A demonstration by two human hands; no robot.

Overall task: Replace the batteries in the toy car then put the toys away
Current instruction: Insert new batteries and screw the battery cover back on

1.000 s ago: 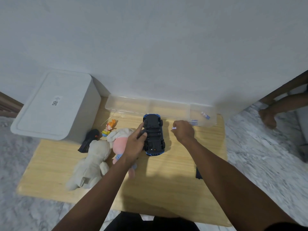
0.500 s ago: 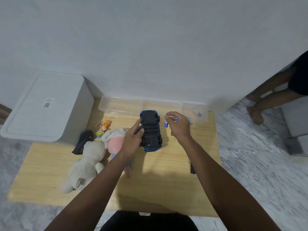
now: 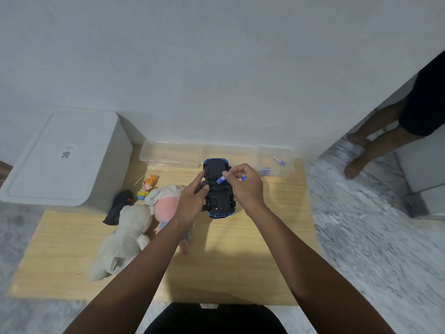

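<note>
On the low light-wood table, the blue toy car is held belly-up, its black underside facing the camera and its long axis running away from the person. It is gripped along its left flank by the left hand. A small blue-and-white battery is pinched in the right hand, directly over the chassis; the right hand is nearer. A second battery appears held there too.

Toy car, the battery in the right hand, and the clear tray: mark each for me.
toy car (image 3: 220, 198): head view, black underside near the rear.
battery (image 3: 220, 180): head view, blue wrap, pinched by the right hand (image 3: 245, 186).
clear tray (image 3: 173, 153): head view, left compartment wall.
</note>
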